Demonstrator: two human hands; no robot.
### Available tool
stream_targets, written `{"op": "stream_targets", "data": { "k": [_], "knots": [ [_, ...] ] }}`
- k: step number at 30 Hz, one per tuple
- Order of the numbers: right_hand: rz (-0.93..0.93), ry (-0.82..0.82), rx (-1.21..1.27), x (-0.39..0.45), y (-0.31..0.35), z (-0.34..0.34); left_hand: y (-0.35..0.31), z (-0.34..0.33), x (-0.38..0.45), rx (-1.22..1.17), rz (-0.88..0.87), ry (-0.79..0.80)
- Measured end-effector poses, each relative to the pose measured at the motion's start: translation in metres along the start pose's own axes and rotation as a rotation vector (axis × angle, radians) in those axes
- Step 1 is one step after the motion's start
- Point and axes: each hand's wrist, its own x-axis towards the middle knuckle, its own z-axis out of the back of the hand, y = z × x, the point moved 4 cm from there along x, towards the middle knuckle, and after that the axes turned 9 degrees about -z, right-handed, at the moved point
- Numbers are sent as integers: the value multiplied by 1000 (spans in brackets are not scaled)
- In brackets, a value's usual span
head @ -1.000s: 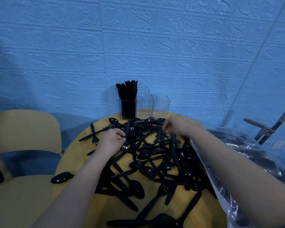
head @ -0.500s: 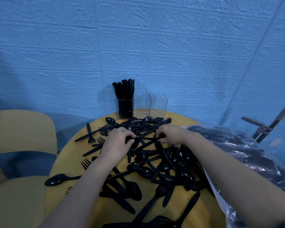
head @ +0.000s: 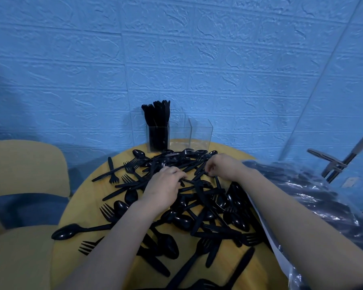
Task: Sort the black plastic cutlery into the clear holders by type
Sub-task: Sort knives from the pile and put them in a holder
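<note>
Black plastic cutlery (head: 189, 206) lies heaped mid-table. Three clear square holders (head: 179, 136) stand far; the leftmost holds knives (head: 156, 116). The left hand (head: 162, 186) presses flat on the heap; the right hand (head: 222, 167) pinches a piece.

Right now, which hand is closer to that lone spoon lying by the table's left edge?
Left. The left hand rests on the cutlery pile, up and to the right of the lone spoon. The right hand is farther right, across the pile.
</note>
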Motion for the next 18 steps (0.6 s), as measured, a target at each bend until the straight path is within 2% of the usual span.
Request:
{"op": "stream_targets", "data": {
  "k": [4,8,12,18],
  "knots": [
    [128,35,-57,0,10,-8,-6,-11,10,105,-80,207],
    [219,86,11,-3,18,-7,-2,-11,7,130,-75,212],
    [63,86,-14,-2,21,-3,1,-9,3,26,-6,196],
    [-174,220,-109,-9,50,-6,3,-10,-3,-51,27,200]
  ]
}}
